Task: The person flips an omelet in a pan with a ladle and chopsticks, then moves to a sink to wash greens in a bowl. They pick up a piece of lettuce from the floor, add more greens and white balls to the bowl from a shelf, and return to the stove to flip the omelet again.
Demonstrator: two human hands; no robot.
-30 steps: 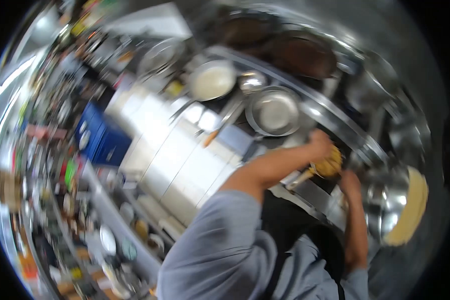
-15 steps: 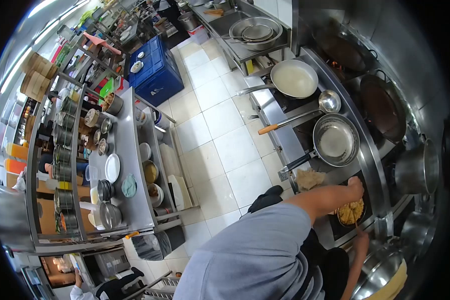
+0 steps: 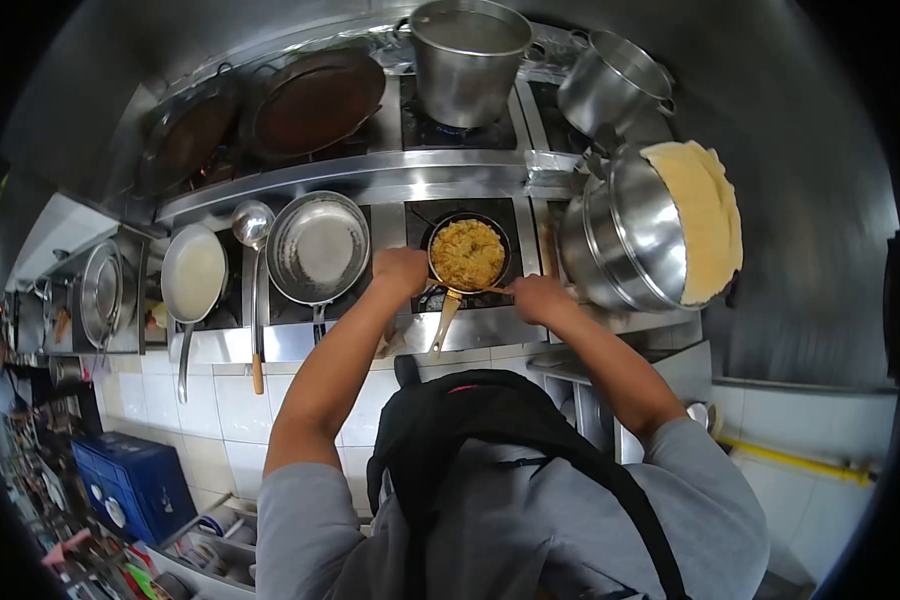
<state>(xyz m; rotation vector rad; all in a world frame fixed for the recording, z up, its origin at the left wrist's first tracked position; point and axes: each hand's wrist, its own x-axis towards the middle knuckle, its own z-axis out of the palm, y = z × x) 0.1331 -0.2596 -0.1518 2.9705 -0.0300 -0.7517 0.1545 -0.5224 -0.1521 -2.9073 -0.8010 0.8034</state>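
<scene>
A small frying pan point(image 3: 450, 290) sits on a burner in the middle of the stove, filled with a yellow, crumbly food that looks like scrambled egg point(image 3: 467, 253). Its pale handle point(image 3: 445, 325) points toward me, with neither hand on it. At the pan's left rim, my left hand point(image 3: 400, 272) is closed; a thin brownish piece shows by its fingers, too small to name. From the right, my right hand point(image 3: 542, 300) grips a thin wooden utensil point(image 3: 495, 290) that reaches the pan's near rim. The utensil's far end cannot be made out.
Left of the pan are an empty-looking frying pan point(image 3: 322, 250), a long-handled ladle point(image 3: 253, 225) and a pan of pale liquid point(image 3: 194, 275). Steel pots point(image 3: 467, 75) and dark woks point(image 3: 320, 100) stand behind. Large steel bowls point(image 3: 625, 235) with a yellowish cloth point(image 3: 700, 220) are at right.
My view has swung round from the kitchen aisle to face the stove squarely. Both hands remain close to the pan of yellow food.
</scene>
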